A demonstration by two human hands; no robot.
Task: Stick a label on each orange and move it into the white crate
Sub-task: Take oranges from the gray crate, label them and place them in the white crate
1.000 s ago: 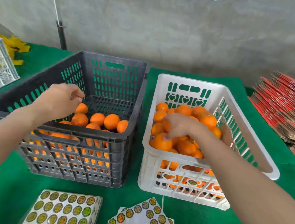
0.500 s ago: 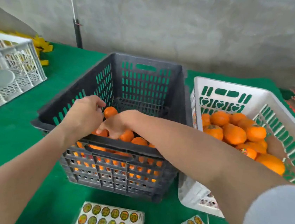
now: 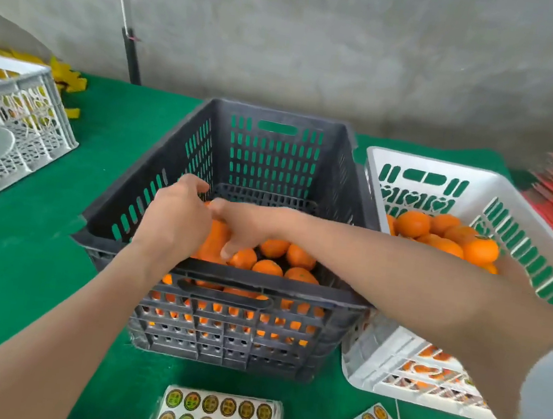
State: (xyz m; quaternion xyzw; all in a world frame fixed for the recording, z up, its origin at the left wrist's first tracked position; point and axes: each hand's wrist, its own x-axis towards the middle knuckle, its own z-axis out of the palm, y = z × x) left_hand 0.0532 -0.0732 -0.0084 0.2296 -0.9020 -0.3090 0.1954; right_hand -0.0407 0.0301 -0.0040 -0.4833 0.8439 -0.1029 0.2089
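Orange (image 3: 211,241), round, smooth-skinned, firm but light, best cupped whole: right hand (image 3: 245,228) curls round it; left hand (image 3: 177,218) curled, contents hidden.

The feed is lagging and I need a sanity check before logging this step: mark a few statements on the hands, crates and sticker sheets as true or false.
1. The left hand and the right hand both reach into the dark crate. True.
2. The white crate is empty. False: it holds oranges.
3. The white crate stands to the right of the dark crate. True.
4. The sticker sheets lie inside the dark crate. False: they lie on the green cloth in front of it.
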